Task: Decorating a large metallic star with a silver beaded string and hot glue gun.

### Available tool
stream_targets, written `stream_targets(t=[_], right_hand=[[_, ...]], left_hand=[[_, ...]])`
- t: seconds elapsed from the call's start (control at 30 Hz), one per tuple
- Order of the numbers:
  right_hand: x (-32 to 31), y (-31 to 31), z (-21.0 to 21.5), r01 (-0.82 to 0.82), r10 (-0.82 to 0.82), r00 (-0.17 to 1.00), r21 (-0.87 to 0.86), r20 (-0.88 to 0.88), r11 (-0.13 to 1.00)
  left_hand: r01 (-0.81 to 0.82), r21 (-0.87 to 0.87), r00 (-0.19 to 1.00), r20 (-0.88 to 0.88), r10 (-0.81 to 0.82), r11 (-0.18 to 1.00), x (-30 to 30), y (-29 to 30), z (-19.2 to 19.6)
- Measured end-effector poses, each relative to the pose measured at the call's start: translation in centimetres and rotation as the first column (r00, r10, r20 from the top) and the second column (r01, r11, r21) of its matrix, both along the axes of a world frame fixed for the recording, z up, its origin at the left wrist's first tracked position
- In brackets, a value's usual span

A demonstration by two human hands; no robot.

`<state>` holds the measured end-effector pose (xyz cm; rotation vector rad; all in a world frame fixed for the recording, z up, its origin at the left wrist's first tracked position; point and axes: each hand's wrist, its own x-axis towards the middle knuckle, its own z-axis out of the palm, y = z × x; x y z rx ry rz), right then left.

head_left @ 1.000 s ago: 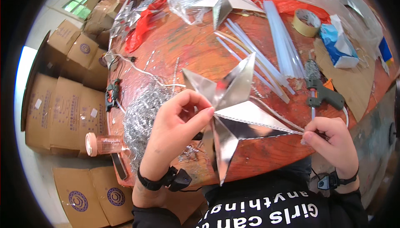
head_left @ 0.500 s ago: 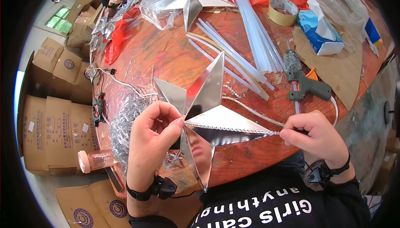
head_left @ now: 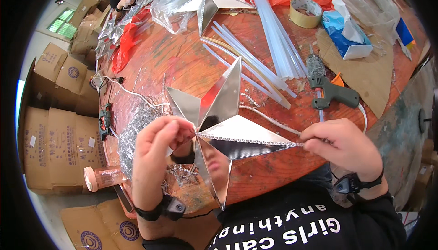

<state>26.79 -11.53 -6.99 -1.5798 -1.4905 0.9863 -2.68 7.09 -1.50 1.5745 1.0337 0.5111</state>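
Fingers (head_left: 175,131) of the left hand (head_left: 157,158) pressed together, pinching the centre of a mirrored silver star (head_left: 223,122) from its left side; fingers (head_left: 319,140) of the right hand (head_left: 342,147) closed in a pinch on the tip of the star's right-pointing arm, together with the thin beaded strand (head_left: 255,139) lying along that arm's ridge. Star held up between both hands, just above the near edge of a round, worn red-brown table (head_left: 191,63), one point aimed up and away, another down toward a black printed shirt. Dark band on each wrist.

Behind the star on the tabletop: a loose fan of clear glue sticks (head_left: 269,53), a grey-green glue gun (head_left: 326,88) with orange trigger resting on a sheet of brown cardboard (head_left: 365,76), a roll of tan tape (head_left: 305,11), a blue tissue pack (head_left: 346,33). Farther back, a second silver star (head_left: 210,3) beside clear plastic wrap, with red plastic bags (head_left: 125,44) toward the left rim. Left of the hands, a heap of silver tinsel (head_left: 137,131) and a white cable (head_left: 132,92) running to a power strip (head_left: 106,120). Pink-capped clear bottle (head_left: 102,177) lying at the table's lower left edge. Stacked cardboard boxes (head_left: 54,126) lining the floor at left.
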Motion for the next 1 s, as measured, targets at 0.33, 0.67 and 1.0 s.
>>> stream_targets(t=[0.33,0.67,1.0], right_hand=[[7.2,-0.5,-0.6,0.134,-0.193,0.722,0.140,0.664,0.981],[8.7,1.6,1.3,-0.019,-0.216,0.440,0.250,0.871,0.968],[0.6,7.3,5.3,-0.192,0.093,0.964,0.407,0.250,0.893]], left_hand=[[0.252,0.605,0.907,-0.419,0.034,0.755,-6.9,-4.1,-3.3],[-0.190,0.668,0.972,0.025,0.234,0.719,-9.0,-8.5,-9.1],[-0.258,0.635,0.964,0.123,0.234,0.728,-11.1,-8.1,-12.2]])
